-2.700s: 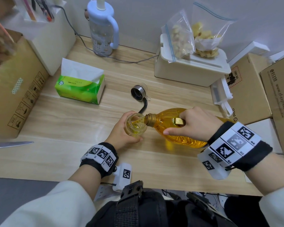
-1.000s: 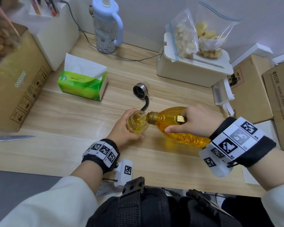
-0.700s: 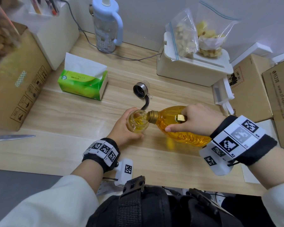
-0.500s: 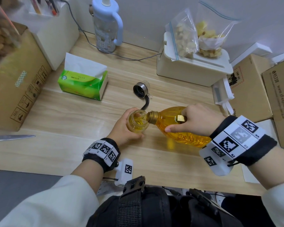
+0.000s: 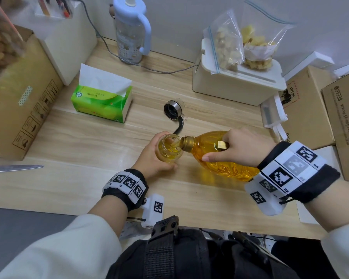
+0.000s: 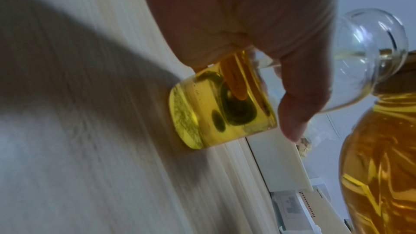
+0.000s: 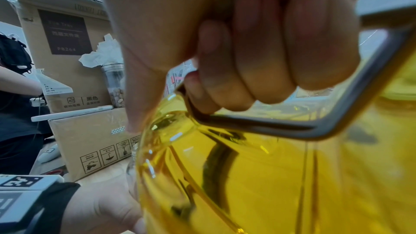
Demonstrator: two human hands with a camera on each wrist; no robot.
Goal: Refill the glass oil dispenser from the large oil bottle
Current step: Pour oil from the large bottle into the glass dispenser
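The glass oil dispenser [image 5: 169, 149] stands on the wooden table [image 5: 89, 178], its body part filled with yellow oil [image 6: 223, 113]. My left hand [image 5: 152, 158] grips its side. My right hand [image 5: 242, 147] holds the large oil bottle [image 5: 216, 158] by its handle [image 7: 292, 127], fingers [image 7: 247, 51] curled through it. The bottle lies tilted, its gold neck [image 5: 187, 143] over the dispenser's open mouth [image 6: 369, 45], and oil runs in. The dispenser's metal cap with black spout [image 5: 172, 111] lies on the table just behind.
A green tissue box [image 5: 102, 99] sits at the left, a blue-lidded bottle [image 5: 131, 31] and a white box [image 5: 238, 81] with bagged food at the back. Cardboard boxes [image 5: 310, 109] flank both sides. A knife blade [image 5: 14, 168] lies at the left edge.
The pour goes on with both hands holding as before. The oil level in the dispenser has risen over the earlier frames.
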